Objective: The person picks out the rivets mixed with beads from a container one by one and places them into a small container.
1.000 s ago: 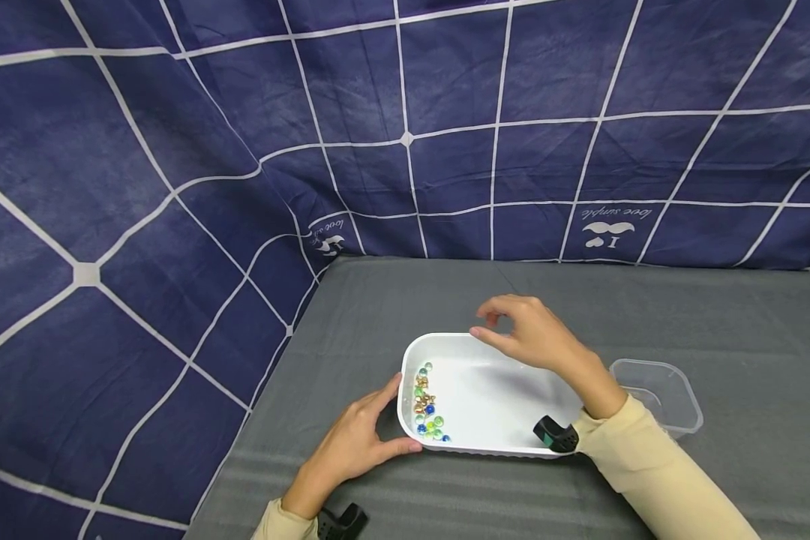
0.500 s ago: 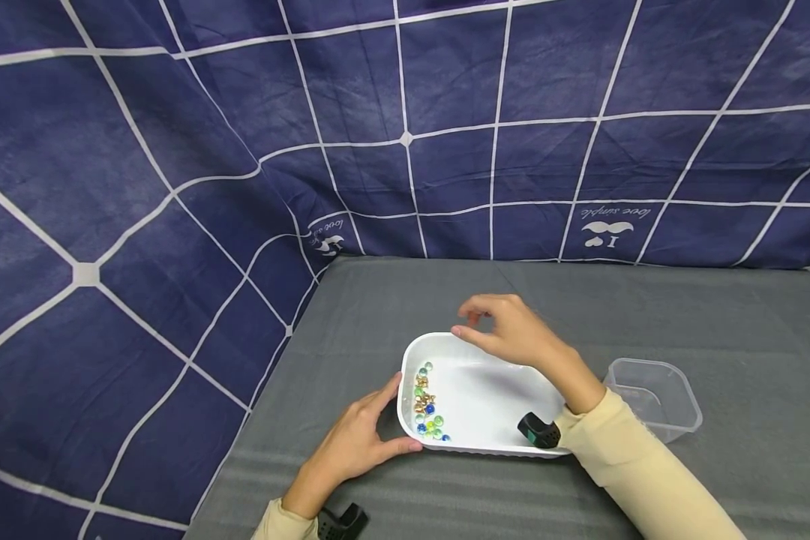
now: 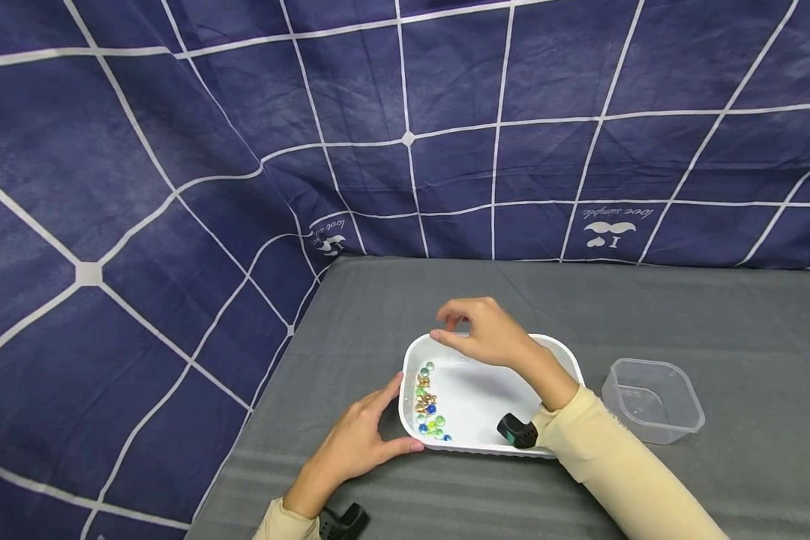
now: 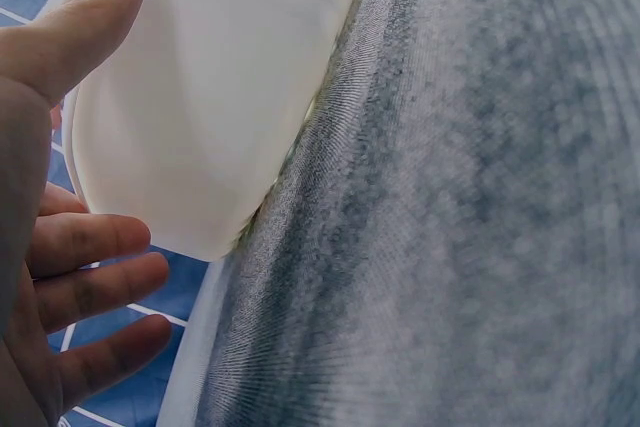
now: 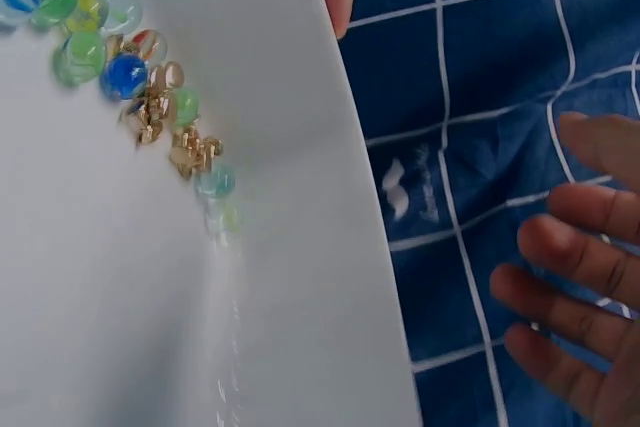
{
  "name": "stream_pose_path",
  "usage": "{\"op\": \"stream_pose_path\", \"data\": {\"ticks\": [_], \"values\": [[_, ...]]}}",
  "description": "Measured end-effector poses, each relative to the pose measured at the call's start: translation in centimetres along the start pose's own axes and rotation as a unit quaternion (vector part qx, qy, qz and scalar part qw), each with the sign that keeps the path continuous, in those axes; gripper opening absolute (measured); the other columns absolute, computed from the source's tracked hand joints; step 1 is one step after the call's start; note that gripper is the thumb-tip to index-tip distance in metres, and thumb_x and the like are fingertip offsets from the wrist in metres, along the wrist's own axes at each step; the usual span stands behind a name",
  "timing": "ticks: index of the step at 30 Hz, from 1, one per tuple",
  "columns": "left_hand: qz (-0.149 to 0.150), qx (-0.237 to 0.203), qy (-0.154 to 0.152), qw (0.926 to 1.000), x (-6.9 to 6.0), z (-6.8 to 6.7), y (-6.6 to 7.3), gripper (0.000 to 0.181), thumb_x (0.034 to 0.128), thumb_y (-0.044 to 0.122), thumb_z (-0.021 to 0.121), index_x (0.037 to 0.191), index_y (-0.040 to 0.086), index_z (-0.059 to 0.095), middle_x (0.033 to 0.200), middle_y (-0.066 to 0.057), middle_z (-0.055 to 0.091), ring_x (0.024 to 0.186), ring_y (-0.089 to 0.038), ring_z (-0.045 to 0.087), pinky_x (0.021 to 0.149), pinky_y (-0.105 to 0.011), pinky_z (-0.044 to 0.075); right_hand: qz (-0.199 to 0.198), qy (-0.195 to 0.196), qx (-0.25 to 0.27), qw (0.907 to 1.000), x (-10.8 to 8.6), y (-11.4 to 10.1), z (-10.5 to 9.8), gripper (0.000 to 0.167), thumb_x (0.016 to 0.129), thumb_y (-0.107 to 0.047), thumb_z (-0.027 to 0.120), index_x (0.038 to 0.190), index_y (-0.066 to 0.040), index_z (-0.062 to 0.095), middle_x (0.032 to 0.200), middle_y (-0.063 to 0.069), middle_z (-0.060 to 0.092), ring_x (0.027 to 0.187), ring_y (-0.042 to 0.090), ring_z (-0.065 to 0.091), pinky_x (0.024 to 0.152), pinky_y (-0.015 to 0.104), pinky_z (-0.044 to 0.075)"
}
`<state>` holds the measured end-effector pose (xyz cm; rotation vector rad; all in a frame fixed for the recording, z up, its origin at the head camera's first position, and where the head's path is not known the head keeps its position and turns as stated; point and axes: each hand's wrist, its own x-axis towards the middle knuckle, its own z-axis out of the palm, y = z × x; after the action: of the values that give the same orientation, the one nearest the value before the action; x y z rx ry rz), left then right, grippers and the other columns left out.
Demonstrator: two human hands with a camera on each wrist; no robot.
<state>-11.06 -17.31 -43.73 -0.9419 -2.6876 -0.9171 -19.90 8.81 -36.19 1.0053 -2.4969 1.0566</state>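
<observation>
A white rectangular tray (image 3: 475, 405) lies on the grey cloth. Along its left end sit glass marbles (image 3: 439, 421), green, blue and clear, mixed with small shiny gold pieces (image 5: 152, 115). My left hand (image 3: 354, 435) holds the tray's near left corner, thumb along the front wall and index finger against the left end. Its other fingers hang free in the left wrist view. Above the tray's far rim hovers my right hand (image 3: 482, 330), fingers loosely bent and apart. Nothing shows between its fingers (image 5: 562, 309) in the right wrist view.
To the right of the tray stands a clear plastic container (image 3: 655, 401). Grey cloth (image 3: 736, 337) covers the surface. A blue curtain with white lines (image 3: 459, 165) hangs behind and on the left.
My right hand has moved left above the tray's far rim, uncovering the clear container and the tray's right end. The left hand, tray and marbles have stayed where they were.
</observation>
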Motion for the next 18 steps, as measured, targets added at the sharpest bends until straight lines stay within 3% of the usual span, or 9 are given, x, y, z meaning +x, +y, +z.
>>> {"op": "stream_pose_path", "data": {"ticks": [18], "values": [[0.011, 0.001, 0.004, 0.9999, 0.1, 0.0, 0.1, 0.099, 0.0741, 0.045, 0.085, 0.148, -0.004, 0.041, 0.133, -0.023, 0.058, 0.120, -0.032, 0.059, 0.096, -0.045, 0.050, -0.020, -0.020, 0.010, 0.9996, 0.9, 0.9, 1.6, 0.017, 0.088, -0.021, 0.076, 0.095, -0.006, 0.072, 0.076, -0.006, 0.064, 0.075, 0.013, 0.063, 0.073, 0.035, 0.054]]}}
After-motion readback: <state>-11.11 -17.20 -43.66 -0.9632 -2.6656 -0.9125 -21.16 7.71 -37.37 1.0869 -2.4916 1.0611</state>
